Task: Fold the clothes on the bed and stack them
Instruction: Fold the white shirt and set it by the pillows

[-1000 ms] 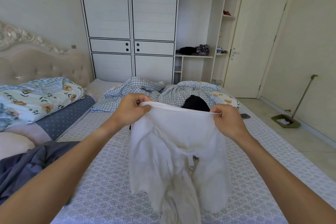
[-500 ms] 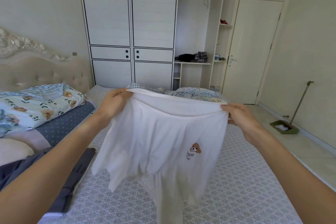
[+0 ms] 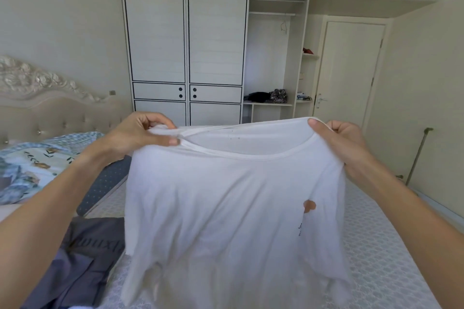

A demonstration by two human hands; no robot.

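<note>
A white T-shirt (image 3: pixel 226 208) with a small brown bear print on its chest hangs spread out in the air above the bed (image 3: pixel 376 258). My left hand (image 3: pixel 140 135) pinches its left shoulder beside the neckline. At the other shoulder, my right hand (image 3: pixel 344 145) grips the fabric with the thumb on top. The hem droops toward the mattress and hides the clothes farther down the bed. A grey garment (image 3: pixel 82 258) lies crumpled on the bed at the lower left.
A floral quilt (image 3: pixel 32 160) and a dotted blue pillow (image 3: pixel 108 178) lie by the padded headboard (image 3: pixel 50 108) on the left. Behind the bed stands a white wardrobe (image 3: pixel 185 57) with an open shelf section. A closed door (image 3: pixel 349 75) and a leaning mop handle (image 3: pixel 419 153) are on the right.
Both hands have lifted the white T-shirt higher and spread it wide by the shoulders. The view has tilted upward, and the shirt now covers the checked clothes behind it.
</note>
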